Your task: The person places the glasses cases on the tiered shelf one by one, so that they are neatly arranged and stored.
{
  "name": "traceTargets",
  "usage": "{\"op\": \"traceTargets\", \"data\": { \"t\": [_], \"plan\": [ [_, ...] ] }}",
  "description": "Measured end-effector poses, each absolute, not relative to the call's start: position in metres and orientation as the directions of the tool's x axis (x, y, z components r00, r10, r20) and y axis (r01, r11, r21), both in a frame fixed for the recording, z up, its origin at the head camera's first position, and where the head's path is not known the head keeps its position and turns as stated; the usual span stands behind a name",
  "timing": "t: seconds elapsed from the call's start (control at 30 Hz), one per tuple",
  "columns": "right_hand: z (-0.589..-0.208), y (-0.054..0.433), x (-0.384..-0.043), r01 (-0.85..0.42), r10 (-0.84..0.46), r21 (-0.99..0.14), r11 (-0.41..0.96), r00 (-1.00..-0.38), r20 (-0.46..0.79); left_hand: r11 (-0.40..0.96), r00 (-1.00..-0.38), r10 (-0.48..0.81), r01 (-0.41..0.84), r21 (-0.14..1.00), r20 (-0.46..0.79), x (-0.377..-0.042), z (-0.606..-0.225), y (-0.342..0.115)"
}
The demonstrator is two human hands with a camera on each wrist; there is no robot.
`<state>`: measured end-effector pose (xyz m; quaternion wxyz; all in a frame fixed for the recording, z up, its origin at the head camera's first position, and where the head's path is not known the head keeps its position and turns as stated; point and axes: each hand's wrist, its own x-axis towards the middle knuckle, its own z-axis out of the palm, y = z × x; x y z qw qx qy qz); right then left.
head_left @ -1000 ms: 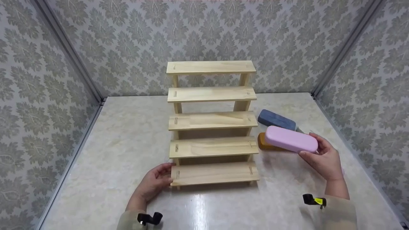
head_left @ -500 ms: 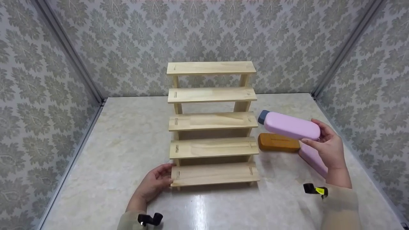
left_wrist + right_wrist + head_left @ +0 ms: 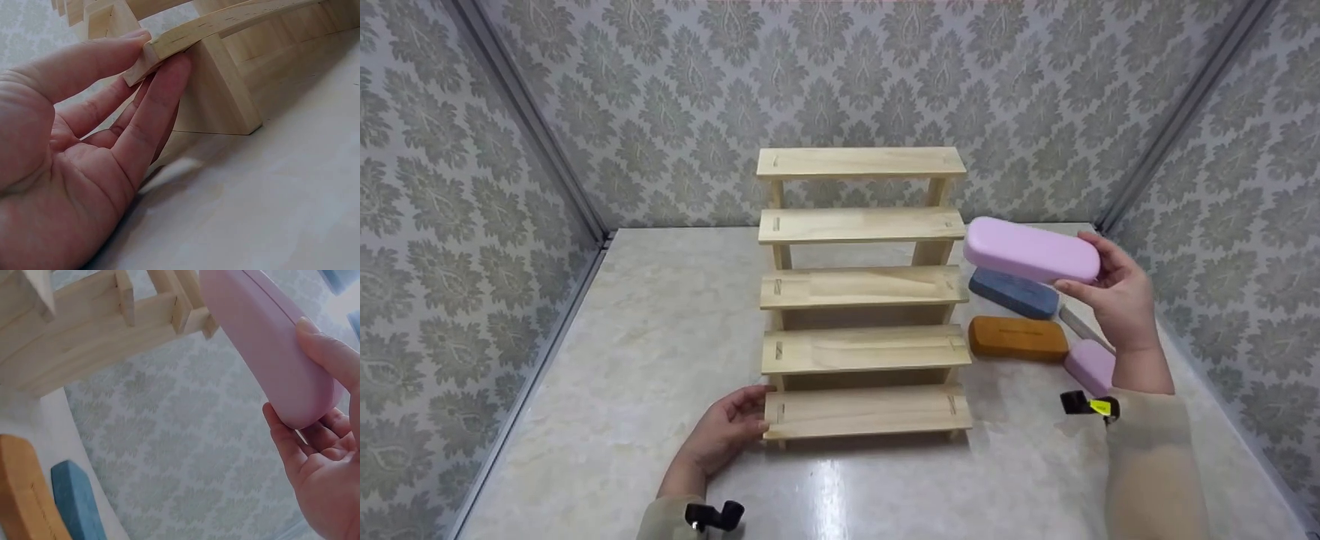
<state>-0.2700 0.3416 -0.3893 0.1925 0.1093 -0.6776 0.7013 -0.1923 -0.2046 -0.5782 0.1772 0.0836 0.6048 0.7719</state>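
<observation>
A stepped wooden rack [image 3: 866,286] with several plank shelves stands mid-table. My left hand [image 3: 729,427] pinches the left end of its lowest shelf; in the left wrist view the thumb lies on the plank's [image 3: 225,21] top and fingertips are beneath. In my right hand [image 3: 1125,300] is a pink glasses case [image 3: 1031,251], held by its right end, thumb in front. It hangs in the air right of the rack, its left end close to the second shelf from the top. The right wrist view shows a seam along the pink case [image 3: 270,349].
On the table right of the rack lie a blue case [image 3: 1014,293], an orange-brown case [image 3: 1017,338], a second pink case [image 3: 1091,367] partly behind my right arm, and a thin greyish one [image 3: 1084,328]. Patterned walls [image 3: 862,75] enclose the table's back and sides.
My right hand has lifted the pink glasses case up and away from me, from over the orange-brown case past the blue one. The left hand stays on the lowest shelf.
</observation>
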Motion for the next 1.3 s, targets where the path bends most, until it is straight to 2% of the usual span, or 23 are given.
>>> {"op": "traceTargets", "data": {
  "t": [0.47, 0.87, 1.3],
  "plan": [
    [-0.338, 0.286, -0.326, -0.4, 0.032, -0.914, 0.069, -0.915, 0.403, -0.209, -0.923, 0.372, -0.186, 0.96, -0.098, -0.191, -0.577, -0.203],
    [-0.302, 0.237, -0.369, -0.372, -0.049, -0.928, -0.037, -0.927, 0.373, -0.199, -0.929, 0.353, -0.192, 0.961, -0.112, -0.191, -0.579, -0.201],
    [-0.284, 0.192, -0.406, -0.3, -0.127, -0.947, 0.113, -0.95, 0.286, -0.182, -0.93, 0.349, -0.186, 0.966, -0.113, -0.19, -0.578, -0.204]
  ]
}}
